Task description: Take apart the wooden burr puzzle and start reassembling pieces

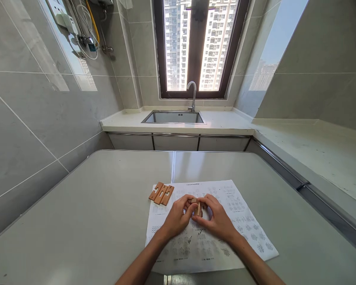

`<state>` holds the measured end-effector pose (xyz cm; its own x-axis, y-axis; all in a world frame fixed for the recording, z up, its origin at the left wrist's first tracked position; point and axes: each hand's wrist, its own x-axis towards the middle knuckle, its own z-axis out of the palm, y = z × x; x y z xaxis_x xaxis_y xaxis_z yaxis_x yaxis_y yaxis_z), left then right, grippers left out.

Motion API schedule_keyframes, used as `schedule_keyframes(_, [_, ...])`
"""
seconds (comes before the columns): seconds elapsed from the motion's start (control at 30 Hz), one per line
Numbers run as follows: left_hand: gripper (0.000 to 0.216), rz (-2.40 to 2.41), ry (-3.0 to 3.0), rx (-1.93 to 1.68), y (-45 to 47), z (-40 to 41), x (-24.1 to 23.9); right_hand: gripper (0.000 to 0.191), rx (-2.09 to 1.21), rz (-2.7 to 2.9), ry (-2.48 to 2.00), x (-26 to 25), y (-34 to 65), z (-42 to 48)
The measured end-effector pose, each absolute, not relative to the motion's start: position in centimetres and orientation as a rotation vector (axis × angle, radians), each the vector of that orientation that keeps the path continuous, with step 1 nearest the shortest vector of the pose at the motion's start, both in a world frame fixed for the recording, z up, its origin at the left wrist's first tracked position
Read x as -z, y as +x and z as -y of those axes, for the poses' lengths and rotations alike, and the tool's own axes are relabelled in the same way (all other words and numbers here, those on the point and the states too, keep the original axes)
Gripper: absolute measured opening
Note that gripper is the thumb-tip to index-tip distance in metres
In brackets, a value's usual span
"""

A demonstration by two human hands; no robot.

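**Wooden puzzle partly assembled, three pieces waiting**

Just below the centre of the frame, both hands meet over a printed instruction sheet (225, 221) spread on a grey table (77, 221). The left hand (178, 215) and the right hand (218, 219) are both closed, fingertips pinching a small wooden assembly (198, 208) between them. It stands upright just above the paper, between the thumbs. It looks like two or more notched pieces already joined, though the fingers cover too much of it to count them with any certainty.

To the upper left of the hands, three loose wooden pieces (161, 193) lie flat side by side, touching each other, on the top left corner of the sheet. Each is a flat bar with notches cut in it. Judging from this, the assembly is under way but not finished: some pieces are in hand and three have yet to be added.

Counted: one sheet, covered in small diagrams; one held cluster; three loose pieces; two hands, both belonging to the wearer.

Farther up the frame, one sink (173, 117) with one tap (192, 95) sits in a pale counter (314, 146) under a dark-framed window (197, 47). Pipes and a wall fitting (86, 27) hang in the upper left corner.
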<state>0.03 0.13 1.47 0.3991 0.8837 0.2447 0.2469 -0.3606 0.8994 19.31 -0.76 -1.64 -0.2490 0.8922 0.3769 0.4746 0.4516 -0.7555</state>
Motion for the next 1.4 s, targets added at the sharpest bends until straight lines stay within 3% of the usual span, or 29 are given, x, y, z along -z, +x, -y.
schedule_keyframes(1.4, [0.04, -0.886, 1.35, -1.072, 1.3, -0.1, -0.4, 0.038, -0.787, 1.524, -1.176, 1.6, 19.0, 0.9])
